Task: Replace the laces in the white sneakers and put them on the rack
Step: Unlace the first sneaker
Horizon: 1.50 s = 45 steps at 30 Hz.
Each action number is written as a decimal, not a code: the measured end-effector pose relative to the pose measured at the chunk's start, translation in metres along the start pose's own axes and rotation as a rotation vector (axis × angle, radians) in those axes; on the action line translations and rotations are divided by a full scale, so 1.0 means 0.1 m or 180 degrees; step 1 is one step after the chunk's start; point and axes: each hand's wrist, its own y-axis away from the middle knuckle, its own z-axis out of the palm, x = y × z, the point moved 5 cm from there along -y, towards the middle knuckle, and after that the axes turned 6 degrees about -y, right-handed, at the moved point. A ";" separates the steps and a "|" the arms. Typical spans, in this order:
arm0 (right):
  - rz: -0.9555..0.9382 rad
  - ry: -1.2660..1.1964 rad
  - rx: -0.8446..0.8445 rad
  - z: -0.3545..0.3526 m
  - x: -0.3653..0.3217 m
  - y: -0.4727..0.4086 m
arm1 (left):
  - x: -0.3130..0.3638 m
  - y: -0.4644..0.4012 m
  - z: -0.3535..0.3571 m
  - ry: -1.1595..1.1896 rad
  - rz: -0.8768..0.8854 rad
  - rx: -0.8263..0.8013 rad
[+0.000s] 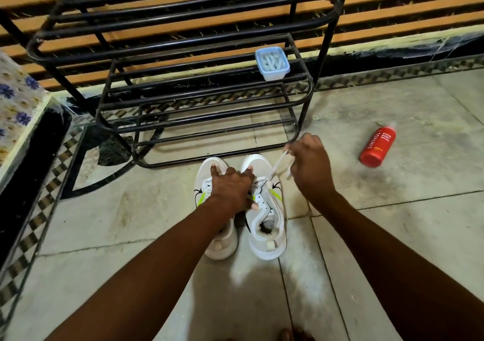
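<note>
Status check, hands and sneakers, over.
Left hand pressing across both sneakers. Right hand pinching lace, pulling up. Rack ahead, nothing blocking.

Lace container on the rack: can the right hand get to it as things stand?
Probably yes, once freed. The right hand pinches the lace it pulls from the right sneaker. The container sits uncovered on the rack's low shelf, nothing between.

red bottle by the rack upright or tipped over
Tipped over. The red bottle lies on its side on the floor tiles right of the black rack, its printed label running along its length.
</note>
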 end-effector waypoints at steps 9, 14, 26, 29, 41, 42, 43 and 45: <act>0.1729 -0.3239 -0.0040 0.06 -0.02 0.09 | 0.01 0.01 -0.01 -0.0041 0.0010 -0.0059; 0.0163 -0.0980 -0.0241 -0.11 -0.04 -0.05 | 0.02 0.02 -0.02 -0.0050 0.0010 -0.0055; -0.0179 0.0142 -0.1043 0.36 0.06 0.30 | 0.01 0.03 -0.02 -0.0034 0.0016 0.0031; 0.0584 -0.0082 -0.1130 0.45 0.12 0.28 | 0.01 0.05 0.00 0.0050 0.0012 0.0086; 0.1091 -0.0108 -0.1309 0.59 0.43 0.23 | 0.00 0.10 0.01 -0.0084 0.0627 0.0529; 0.1060 -0.0132 -0.1314 0.59 0.44 0.23 | 0.00 0.10 0.01 -0.0089 0.0628 0.0548; 0.1008 -0.0119 -0.1320 0.57 0.44 0.22 | 0.01 0.10 0.00 -0.0088 0.0620 0.0561; 0.0758 -0.0037 -0.1297 0.53 0.39 0.20 | 0.02 0.11 -0.03 -0.0120 0.0608 0.0575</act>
